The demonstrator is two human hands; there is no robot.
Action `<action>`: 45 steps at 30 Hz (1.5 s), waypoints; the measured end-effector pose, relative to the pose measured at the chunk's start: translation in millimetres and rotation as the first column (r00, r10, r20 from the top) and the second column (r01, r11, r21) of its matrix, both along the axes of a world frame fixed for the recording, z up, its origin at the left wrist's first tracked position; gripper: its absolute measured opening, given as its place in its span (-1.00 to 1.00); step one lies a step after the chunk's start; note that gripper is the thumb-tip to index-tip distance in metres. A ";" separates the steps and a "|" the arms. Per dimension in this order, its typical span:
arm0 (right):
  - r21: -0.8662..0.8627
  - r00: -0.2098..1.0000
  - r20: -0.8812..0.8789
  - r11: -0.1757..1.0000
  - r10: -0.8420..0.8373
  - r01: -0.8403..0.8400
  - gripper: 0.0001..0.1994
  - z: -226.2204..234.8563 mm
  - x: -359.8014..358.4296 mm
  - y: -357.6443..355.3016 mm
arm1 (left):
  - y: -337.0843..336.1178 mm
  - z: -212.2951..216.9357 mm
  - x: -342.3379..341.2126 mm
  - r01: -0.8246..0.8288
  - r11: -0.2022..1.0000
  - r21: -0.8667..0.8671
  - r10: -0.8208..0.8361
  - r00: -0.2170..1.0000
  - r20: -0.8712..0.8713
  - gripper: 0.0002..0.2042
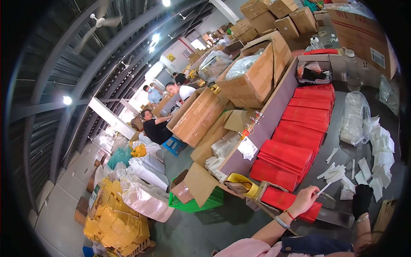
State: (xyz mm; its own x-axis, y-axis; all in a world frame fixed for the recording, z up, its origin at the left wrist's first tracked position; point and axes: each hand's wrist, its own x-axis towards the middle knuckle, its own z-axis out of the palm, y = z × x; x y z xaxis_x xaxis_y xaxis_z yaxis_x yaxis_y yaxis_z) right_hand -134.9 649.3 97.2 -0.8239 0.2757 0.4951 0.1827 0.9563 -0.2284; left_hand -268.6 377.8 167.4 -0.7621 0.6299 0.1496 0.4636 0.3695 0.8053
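My left hand rests on a flat red folder at the near end of the grey table and pinches the end of a thin white strip. My right hand, in a black glove, hovers just right of that strip, fingers curled, above a shiny metal plate. A long overlapping row of red folders runs away from me along the table's left side. Loose white strips and small white packets lie scattered to the right.
A clear bag of white items, a wire basket and a plastic bottle stand further up the table. Open cardboard boxes line the left. On the floor sit a green crate, yellow bags and people near the cartons.
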 end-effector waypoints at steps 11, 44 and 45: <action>-0.039 0.999 0.052 0.999 -0.002 0.004 -0.61 3.9 7.2 -2.8 | 2.4 3.5 5.5 0.018 1.000 -0.017 -0.017 0.999 0.036 -0.83; -0.229 0.973 0.211 0.972 0.093 -0.043 -0.37 -19.4 20.9 -6.3 | 0.8 6.5 7.0 0.035 0.999 0.003 -0.035 0.997 0.061 -0.82; -0.249 0.976 0.202 0.968 0.081 -0.029 -0.39 -17.9 19.0 -6.8 | 0.1 5.7 6.8 0.036 0.999 -0.009 -0.036 0.998 0.053 -0.82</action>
State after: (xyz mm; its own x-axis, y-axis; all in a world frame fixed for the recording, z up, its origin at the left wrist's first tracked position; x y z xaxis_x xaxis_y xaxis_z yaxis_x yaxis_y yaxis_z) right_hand -115.9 642.5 79.3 -0.9190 0.3176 0.2337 0.2002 0.8864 -0.4174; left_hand -261.8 377.9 173.2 -0.7454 0.6585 0.1034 0.4336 0.3611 0.8256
